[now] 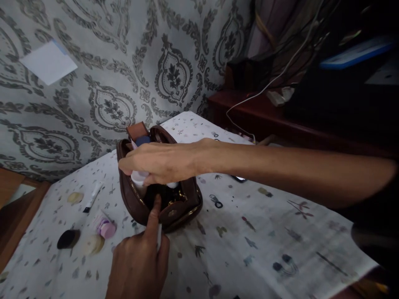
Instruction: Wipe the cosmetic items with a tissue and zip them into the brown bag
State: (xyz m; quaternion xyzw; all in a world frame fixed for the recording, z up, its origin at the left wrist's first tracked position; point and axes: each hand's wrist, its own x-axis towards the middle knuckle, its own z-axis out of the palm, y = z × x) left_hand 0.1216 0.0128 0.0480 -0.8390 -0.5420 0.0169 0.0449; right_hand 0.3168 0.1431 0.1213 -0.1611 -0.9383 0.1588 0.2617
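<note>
Right hand [160, 162] clamped on white container [139, 178] in brown bag [128, 198], left hand [141, 255] touching bag with extended index finger, grip indeterminable.

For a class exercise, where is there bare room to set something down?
The printed tablecloth is free between the brown bag, right forearm and left hand. Left of the bag is crowded: white tube, pink-capped container, black lid, two pale round items.

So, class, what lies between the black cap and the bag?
The head view shows a pink-capped tube and a pale round item there.
</note>
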